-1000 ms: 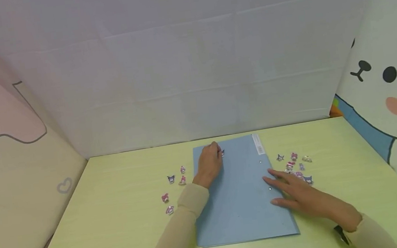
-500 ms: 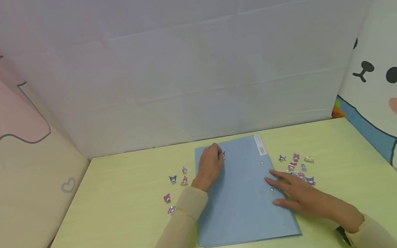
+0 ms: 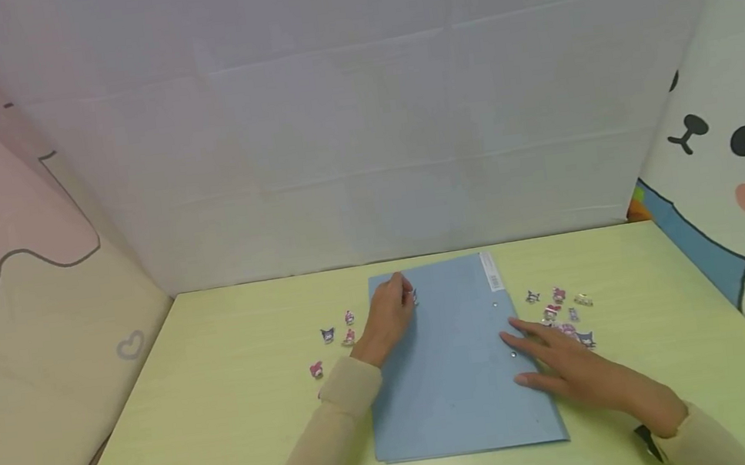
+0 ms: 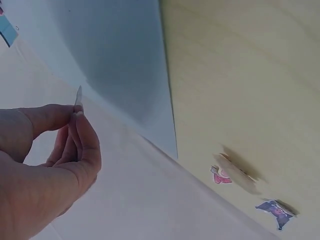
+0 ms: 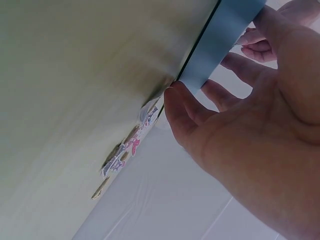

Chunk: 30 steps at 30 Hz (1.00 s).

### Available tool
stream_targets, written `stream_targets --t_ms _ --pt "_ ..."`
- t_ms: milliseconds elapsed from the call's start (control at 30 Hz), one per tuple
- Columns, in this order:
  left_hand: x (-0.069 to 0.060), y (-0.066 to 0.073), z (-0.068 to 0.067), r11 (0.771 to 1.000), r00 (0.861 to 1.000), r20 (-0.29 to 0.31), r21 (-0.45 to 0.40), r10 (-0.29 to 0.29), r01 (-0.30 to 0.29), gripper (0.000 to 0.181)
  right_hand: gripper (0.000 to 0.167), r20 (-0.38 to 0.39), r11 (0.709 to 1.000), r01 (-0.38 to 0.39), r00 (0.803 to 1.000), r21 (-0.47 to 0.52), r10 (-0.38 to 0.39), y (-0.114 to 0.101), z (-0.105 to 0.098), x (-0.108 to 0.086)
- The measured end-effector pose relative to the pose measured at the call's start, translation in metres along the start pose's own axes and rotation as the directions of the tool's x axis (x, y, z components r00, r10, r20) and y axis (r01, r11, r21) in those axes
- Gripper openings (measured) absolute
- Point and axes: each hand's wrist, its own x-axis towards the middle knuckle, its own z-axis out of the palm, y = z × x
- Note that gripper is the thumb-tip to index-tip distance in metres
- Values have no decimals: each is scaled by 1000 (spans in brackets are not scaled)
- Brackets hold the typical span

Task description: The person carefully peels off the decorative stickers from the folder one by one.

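My left hand (image 3: 386, 320) pinches a small cartoon sticker (image 3: 415, 297) between thumb and fingertips over the upper left of a blue folder (image 3: 461, 384). In the left wrist view the sticker (image 4: 78, 95) is seen edge-on, standing up from the fingertips, apart from the folder (image 4: 135, 75). My right hand (image 3: 570, 367) lies with spread fingers on the folder's right edge. In the right wrist view these fingers (image 5: 187, 102) rest along that edge, holding nothing. The sticker's picture is mostly hidden by the left hand.
Several cartoon stickers (image 3: 558, 294) lie right of the folder, some partly behind the right hand. More stickers (image 3: 328, 335) are scattered to its left on the pale yellow table (image 3: 226, 405). A white label (image 3: 491, 272) is at the folder's top right. Printed cloth walls (image 3: 346, 127) enclose the table.
My left hand has drawn slightly left and toward me over the folder, still pinching the sticker. The right hand stays in place. The head view has shifted slightly.
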Motion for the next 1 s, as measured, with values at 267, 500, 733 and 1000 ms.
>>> stream_targets --t_ms 267,500,733,1000 --pt "-4 -4 -2 999 1000 20 49 2 -3 9 61 -14 1000 16 1000 -16 -17 1 1 -1" --pt "-10 -6 -8 999 1000 21 34 -6 5 7 61 -16 999 27 999 -19 -28 2 2 -1" --pt "-14 -11 -13 999 1000 22 41 6 -7 5 61 -22 999 40 999 -27 -41 2 1 -1" --pt "-18 -18 -15 999 997 56 18 -47 46 5 61 -30 999 41 999 -25 -42 3 2 -2"
